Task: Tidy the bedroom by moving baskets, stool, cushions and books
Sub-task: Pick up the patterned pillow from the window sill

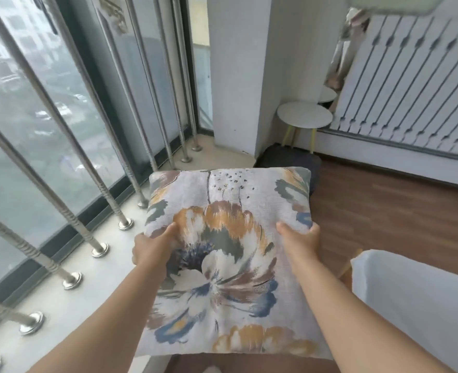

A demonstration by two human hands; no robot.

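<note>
A square cushion (230, 254) with a large flower print in orange, blue and brown hangs in front of me, held flat above the floor and the window ledge. My left hand (152, 249) grips its left edge, thumb on top. My right hand (300, 240) grips its right edge the same way. A white round stool (304, 114) with yellow legs stands ahead by the wall. A dark round cushion (289, 160) lies on the floor under the stool, partly hidden by the flowered cushion.
A pale window ledge (93, 289) with several metal bars (52, 109) runs along the left. A white pillar (238, 71) stands ahead, a white radiator (411, 84) on the right wall. White bedding (416, 305) is at lower right over wooden floor (384, 211).
</note>
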